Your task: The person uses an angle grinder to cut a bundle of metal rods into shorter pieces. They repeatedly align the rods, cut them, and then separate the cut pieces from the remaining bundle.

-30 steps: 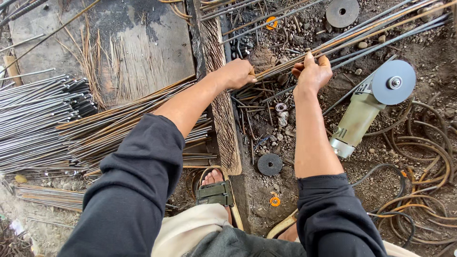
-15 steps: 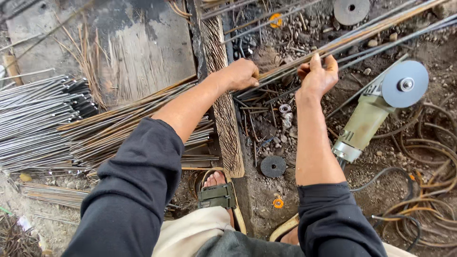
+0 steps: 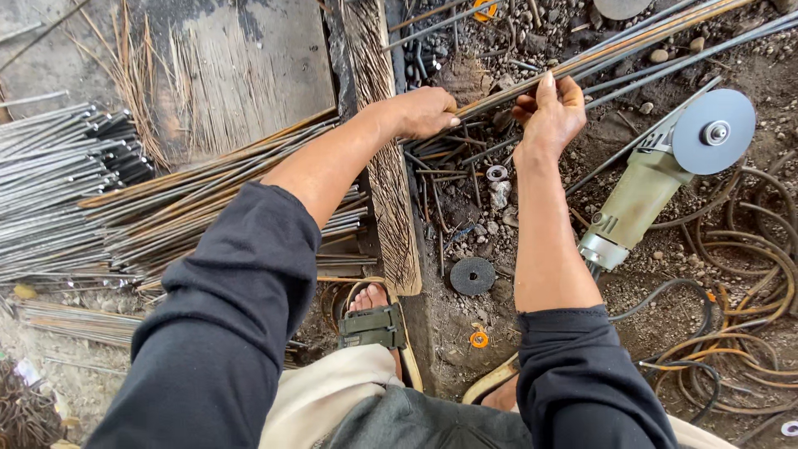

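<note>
The left hand point(image 3: 424, 112) closes over the bundle of rusty rods point(image 3: 632, 41), so the stretch of rods under its fingers is hidden, and whether every rod lies inside the grasp cannot be told. Just right of that grip, the right hand point(image 3: 549, 112) covers another short stretch, its palm turned away. Beyond the right hand the rods run up and out past the top edge, their far ends unseen. Behind the left forearm, the rods' near ends merge into the pile of rods point(image 3: 166, 208) and cannot be picked out. Above the grip, a grey disc point(image 3: 623, 7) is cut by the top edge. The grinder point(image 3: 657, 179), right of the grip, has a cable lost among tangled hoses.
</note>
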